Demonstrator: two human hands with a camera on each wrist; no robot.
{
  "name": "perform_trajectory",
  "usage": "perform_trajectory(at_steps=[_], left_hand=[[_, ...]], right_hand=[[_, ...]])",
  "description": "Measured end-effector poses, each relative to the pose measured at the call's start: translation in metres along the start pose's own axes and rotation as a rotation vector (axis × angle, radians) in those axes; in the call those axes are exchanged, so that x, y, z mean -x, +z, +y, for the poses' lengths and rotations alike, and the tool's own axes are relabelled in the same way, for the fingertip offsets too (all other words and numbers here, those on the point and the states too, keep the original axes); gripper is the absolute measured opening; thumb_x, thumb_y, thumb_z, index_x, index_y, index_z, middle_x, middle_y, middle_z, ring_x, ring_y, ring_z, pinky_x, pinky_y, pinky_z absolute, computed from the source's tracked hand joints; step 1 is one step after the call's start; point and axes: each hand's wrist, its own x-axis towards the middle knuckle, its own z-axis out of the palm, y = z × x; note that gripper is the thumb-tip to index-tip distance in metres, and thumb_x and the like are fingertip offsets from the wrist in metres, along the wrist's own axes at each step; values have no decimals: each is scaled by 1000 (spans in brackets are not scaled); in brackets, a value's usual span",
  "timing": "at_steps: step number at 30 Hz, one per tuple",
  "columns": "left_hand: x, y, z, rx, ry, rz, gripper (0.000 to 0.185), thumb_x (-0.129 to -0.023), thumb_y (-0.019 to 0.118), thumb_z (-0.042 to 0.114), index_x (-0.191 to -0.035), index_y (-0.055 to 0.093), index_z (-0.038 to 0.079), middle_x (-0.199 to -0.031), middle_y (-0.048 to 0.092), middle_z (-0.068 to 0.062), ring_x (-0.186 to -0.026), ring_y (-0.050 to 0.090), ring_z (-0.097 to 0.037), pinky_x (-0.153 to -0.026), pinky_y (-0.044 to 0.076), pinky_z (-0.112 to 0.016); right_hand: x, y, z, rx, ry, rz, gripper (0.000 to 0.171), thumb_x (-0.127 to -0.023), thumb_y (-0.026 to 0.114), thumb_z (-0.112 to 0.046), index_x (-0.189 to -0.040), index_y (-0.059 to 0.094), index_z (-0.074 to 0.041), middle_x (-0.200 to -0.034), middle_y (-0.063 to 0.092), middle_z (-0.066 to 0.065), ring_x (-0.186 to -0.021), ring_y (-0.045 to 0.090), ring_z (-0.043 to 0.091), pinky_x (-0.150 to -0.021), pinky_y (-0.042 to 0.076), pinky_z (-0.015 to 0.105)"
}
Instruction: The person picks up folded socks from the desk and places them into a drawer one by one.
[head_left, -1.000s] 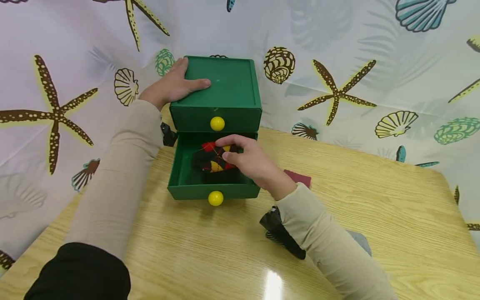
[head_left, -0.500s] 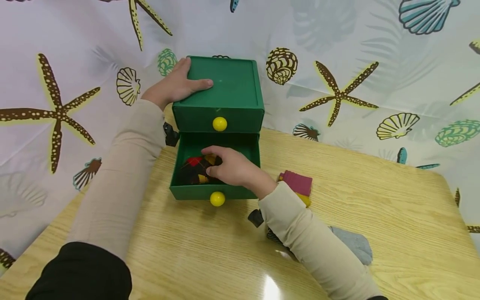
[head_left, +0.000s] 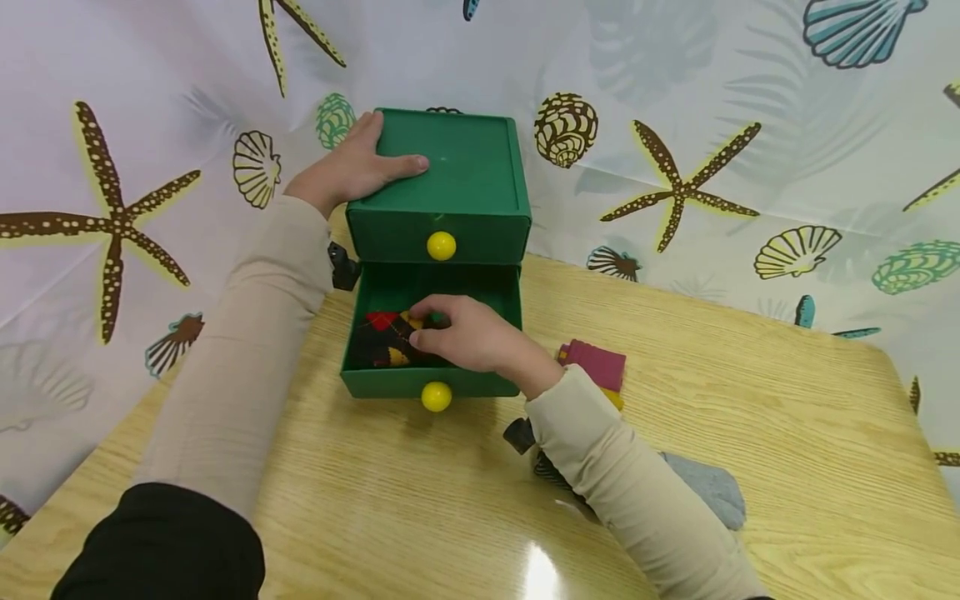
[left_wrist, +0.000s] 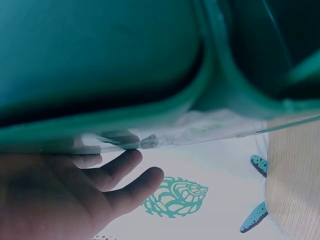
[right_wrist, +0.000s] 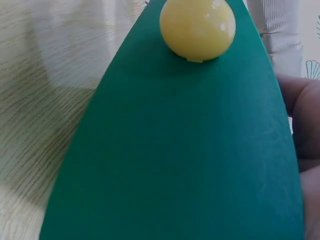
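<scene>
A green two-drawer box (head_left: pixel 457 167) stands at the table's back edge, each drawer with a yellow knob. Its lower drawer (head_left: pixel 375 383) is pulled out. Inside lies a black, red and yellow argyle sock (head_left: pixel 378 337). My right hand (head_left: pixel 465 337) reaches into the drawer, fingers curled over the sock and thumb against it. The right wrist view is filled by the drawer front (right_wrist: pixel 190 150) and its knob (right_wrist: pixel 197 27). My left hand (head_left: pixel 348 167) rests on the box's top left corner, thumb flat on the lid. Its fingers (left_wrist: pixel 117 172) lie straight beside the box.
A folded maroon and yellow sock (head_left: pixel 596 367) lies right of the drawer. A grey sock (head_left: pixel 708 492) and a dark striped one (head_left: pixel 551 468) sit beside my right forearm. The wooden table (head_left: pixel 750 400) meets a shell-print curtain (head_left: pixel 750 125) behind.
My right hand has sunk the argyle sock down into the lower drawer and shifted it to the left. The left hand has stayed on the box.
</scene>
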Motion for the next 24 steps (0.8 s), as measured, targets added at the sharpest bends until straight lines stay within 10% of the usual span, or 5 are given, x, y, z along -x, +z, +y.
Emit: perform_trajectory(at_steps=[8, 13, 18, 24], left_hand=[[1, 1, 1, 3, -5, 1, 103, -100, 48, 60, -158, -21, 10, -165, -25, -10, -151, -19, -28, -121, -2, -50], [0, 1, 1, 19, -3, 4, 102, -100, 48, 59, -158, -21, 11, -165, -25, -10, -151, -18, -29, -121, -1, -51], [-1, 1, 0, 29, 4, 5, 102, -100, 48, 58, -158, -21, 11, -165, -25, -10, -151, -19, -28, -121, -2, -50], [-1, 2, -2, 41, 10, 0, 102, -100, 48, 58, -158, -21, 11, -165, -25, -9, -151, -19, -26, -121, -2, -48]], right_hand=[[7, -6, 3, -14, -1, 39, 38, -105, 58, -22, -141, 58, -10, -125, 63, 9, -102, 61, 22, -82, 53, 32], [26, -24, 14, -211, -91, 164, 35, -105, 56, -14, -138, 57, -1, -111, 66, 18, -93, 68, 33, -75, 59, 39], [48, -52, 42, -398, -180, 318, 29, -106, 53, -11, -129, 60, 6, -112, 66, 24, -92, 70, 37, -75, 60, 42], [74, -77, 93, -410, -87, 408, 27, -106, 54, -10, -126, 60, 6, -112, 65, 27, -92, 71, 33, -77, 60, 39]])
